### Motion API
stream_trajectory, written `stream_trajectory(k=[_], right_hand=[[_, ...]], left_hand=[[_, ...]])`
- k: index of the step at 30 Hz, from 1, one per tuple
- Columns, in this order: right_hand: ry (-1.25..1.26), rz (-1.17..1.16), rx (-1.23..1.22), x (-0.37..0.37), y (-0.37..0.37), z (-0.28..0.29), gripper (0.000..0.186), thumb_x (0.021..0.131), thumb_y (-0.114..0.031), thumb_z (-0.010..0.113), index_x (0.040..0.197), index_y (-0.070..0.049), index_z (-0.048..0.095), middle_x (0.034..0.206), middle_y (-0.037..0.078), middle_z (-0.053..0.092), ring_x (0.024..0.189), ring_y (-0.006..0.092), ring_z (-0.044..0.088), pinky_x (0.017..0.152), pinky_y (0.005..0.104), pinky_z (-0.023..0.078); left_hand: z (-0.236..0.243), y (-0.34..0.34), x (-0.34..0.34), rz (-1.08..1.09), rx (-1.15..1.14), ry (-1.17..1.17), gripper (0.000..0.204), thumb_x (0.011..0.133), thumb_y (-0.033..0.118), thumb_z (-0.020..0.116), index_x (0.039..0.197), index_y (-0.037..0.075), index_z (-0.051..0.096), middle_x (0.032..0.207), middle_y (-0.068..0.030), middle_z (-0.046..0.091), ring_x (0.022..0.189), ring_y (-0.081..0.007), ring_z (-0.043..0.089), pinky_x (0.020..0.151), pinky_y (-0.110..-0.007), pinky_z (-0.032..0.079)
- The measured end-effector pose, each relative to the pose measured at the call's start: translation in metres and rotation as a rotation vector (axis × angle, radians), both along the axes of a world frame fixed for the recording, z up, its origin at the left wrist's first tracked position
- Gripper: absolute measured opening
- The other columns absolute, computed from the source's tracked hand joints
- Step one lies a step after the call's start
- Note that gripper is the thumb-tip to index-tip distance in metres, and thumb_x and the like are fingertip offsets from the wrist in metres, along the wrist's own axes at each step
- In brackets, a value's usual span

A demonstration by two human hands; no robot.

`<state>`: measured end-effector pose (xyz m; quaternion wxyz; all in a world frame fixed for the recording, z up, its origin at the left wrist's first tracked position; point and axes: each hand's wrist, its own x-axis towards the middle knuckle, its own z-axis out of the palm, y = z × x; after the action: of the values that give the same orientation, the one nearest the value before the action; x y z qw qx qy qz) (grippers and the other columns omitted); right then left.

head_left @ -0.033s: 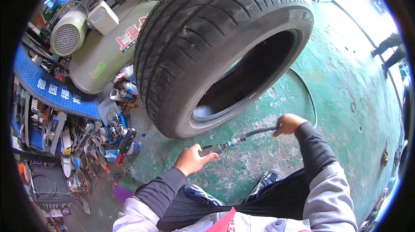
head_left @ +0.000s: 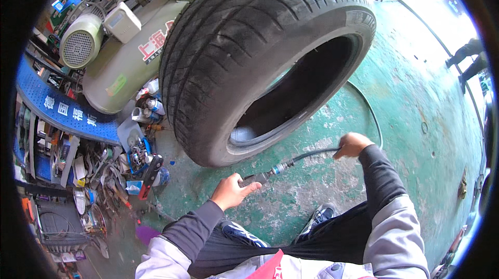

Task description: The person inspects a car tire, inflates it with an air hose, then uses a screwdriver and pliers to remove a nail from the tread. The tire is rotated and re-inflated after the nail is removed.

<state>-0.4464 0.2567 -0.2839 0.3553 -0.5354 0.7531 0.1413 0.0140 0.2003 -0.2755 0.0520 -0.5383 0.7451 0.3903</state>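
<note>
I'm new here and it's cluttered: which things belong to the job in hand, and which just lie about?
Likely the job:
- dark grey handheld tool, in left hand
- dark flexible hose, in right hand
- big black rubber tyre, untouched

Lying about:
- red-and-black bar-shaped object
- white-and-blue cylindrical container

hose (head_left: 314, 152): dark grey | tyre (head_left: 223, 66): black, grooved | floor (head_left: 410, 170): green, mottled grey | panel (head_left: 55, 115): blue, dotted

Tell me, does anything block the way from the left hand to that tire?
Nothing visible: only floor shows between the left hand and the tire. The gripped tool and its hose lead off rightward.
</note>
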Motion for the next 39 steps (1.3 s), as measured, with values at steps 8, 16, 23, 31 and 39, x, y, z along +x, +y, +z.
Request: stream_trajectory(k=[8, 16, 23, 31, 39], right_hand=[[0.209, -0.414, -0.504, -0.040, -0.014, 0.016, 0.055, 0.086, -0.051, 0.087, 0.104, 0.000, 0.077, 0.103, 0.024, 0.079, 0.102, 0.0410, 0.077, 0.091, 0.0488, 0.061], [0.177, -0.342, -0.754, -0.008, -0.043, 0.024, 0.073, 0.094, -0.045, 0.079, 0.143, 0.005, 0.056, 0.122, 0.030, 0.072, 0.112, 0.0434, 0.074, 0.096, 0.0491, 0.060], [0.061, -0.302, -0.681, 0.008, -0.069, 0.022, 0.070, 0.094, -0.042, 0.080, 0.145, -0.001, 0.057, 0.123, 0.030, 0.070, 0.110, 0.0449, 0.074, 0.095, 0.0509, 0.061], [0.159, -0.282, -0.308, -0.064, -0.043, 0.006, 0.060, 0.087, -0.049, 0.081, 0.112, 0.005, 0.073, 0.109, 0.027, 0.078, 0.104, 0.0400, 0.077, 0.094, 0.0474, 0.061], [-0.021, -0.006, -0.164, -0.002, -0.034, -0.071, 0.061, 0.088, -0.051, 0.081, 0.128, -0.004, 0.076, 0.117, 0.025, 0.078, 0.113, 0.0426, 0.075, 0.099, 0.0491, 0.060]], left_hand=[[-0.024, -0.019, -0.069, 0.359, 0.292, 0.461, 0.064, 0.097, 0.056, 0.081, 0.106, -0.004, 0.062, 0.087, -0.0099, 0.069, 0.067, -0.0147, 0.064, 0.060, -0.035, 0.055], [0.014, -0.104, -0.162, 0.149, -0.378, -0.011, 0.053, 0.097, 0.046, 0.078, 0.122, 0.001, 0.062, 0.121, -0.0259, 0.073, 0.115, -0.0467, 0.071, 0.095, -0.057, 0.057], [0.045, -0.119, -0.183, 0.073, -0.356, -0.244, 0.045, 0.100, 0.041, 0.076, 0.124, 0.005, 0.063, 0.127, -0.0236, 0.072, 0.119, -0.0447, 0.069, 0.096, -0.056, 0.057], [-0.041, 0.001, -0.141, 0.037, -0.287, 0.190, 0.049, 0.099, 0.032, 0.076, 0.135, 0.007, 0.054, 0.125, -0.0243, 0.062, 0.115, -0.0464, 0.067, 0.091, -0.056, 0.057], [-0.094, 0.065, -0.117, -0.258, 0.067, 0.127, 0.070, 0.096, 0.040, 0.080, 0.147, -0.001, 0.054, 0.141, -0.0289, 0.060, 0.134, -0.0467, 0.058, 0.112, -0.054, 0.049]])
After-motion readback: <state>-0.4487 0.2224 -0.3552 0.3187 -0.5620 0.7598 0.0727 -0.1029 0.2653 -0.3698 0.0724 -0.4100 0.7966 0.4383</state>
